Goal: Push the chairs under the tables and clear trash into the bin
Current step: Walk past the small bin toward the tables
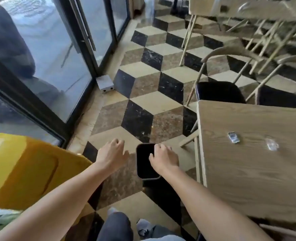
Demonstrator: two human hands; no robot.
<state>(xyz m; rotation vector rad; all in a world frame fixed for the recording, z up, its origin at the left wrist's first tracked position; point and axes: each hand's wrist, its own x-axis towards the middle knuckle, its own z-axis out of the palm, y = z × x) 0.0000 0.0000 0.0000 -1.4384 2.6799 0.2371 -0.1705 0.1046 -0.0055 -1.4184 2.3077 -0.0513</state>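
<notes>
Black bin (pixel 144 162) — right hand (pixel 164 158) gripping rim, left hand (pixel 111 153) beside

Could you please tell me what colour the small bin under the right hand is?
Black bin, seen in the head view.

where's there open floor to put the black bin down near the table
Open tiled floor runs between the glass doors and the wooden table, ahead of the black bin that the right hand grips. Crowded: the chairs beyond the table, and the yellow object at left.
</notes>
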